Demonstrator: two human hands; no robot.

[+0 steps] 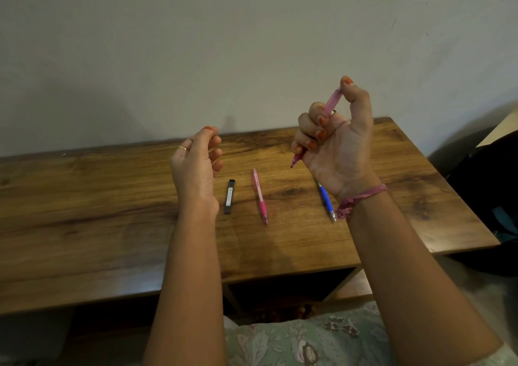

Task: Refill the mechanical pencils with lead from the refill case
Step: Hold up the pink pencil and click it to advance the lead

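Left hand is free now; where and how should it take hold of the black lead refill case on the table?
Pinch the refill case across its narrow width near the middle, coming straight down from above. It lies flat on the table, long axis pointing away from the person, with bare wood on both long sides. The left hand hovers just beside it; the pink pencil lies well clear.

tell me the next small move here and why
Probably lower the left hand to the black refill case and pick it up. The right hand grips a pink pencil upright, thumb on its top end, while the left seems to hold nothing. The case lies on the table just below that hand, so the lead is the missing piece.
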